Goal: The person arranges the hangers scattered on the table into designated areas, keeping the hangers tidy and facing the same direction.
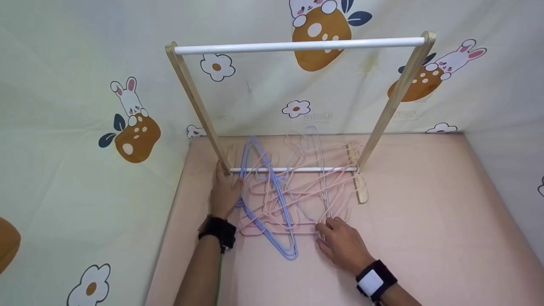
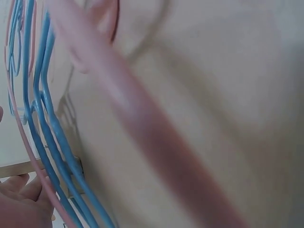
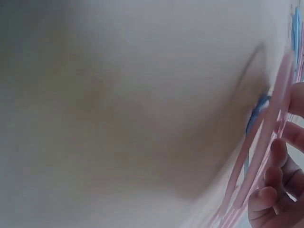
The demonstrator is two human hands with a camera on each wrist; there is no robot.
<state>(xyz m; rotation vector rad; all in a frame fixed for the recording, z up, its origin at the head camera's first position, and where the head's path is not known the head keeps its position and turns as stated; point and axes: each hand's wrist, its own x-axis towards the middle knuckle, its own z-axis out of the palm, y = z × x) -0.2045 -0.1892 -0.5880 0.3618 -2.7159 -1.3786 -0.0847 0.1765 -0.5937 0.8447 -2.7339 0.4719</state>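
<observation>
A small clothes rack with wooden posts and a white top rail (image 1: 297, 46) stands over a tangle of pink hangers (image 1: 278, 233) and blue hangers (image 1: 280, 191). My left hand (image 1: 225, 193) grips the wooden base of the rack's left post, beside the blue hangers. In the left wrist view, its fingers (image 2: 19, 183) lie against a wooden piece, partly behind hangers. At the near right of the pile, my right hand (image 1: 342, 244) has curled fingers at the hanger ends. The right wrist view shows those fingers (image 3: 278, 152) around pink hangers (image 3: 259, 156).
A white lower rail (image 1: 304, 169) crosses the pile, and a wooden foot (image 1: 361, 191) lies at its right end. Pale printed cloth walls (image 1: 140, 51) enclose the pink floor (image 1: 425, 212) at the back and sides.
</observation>
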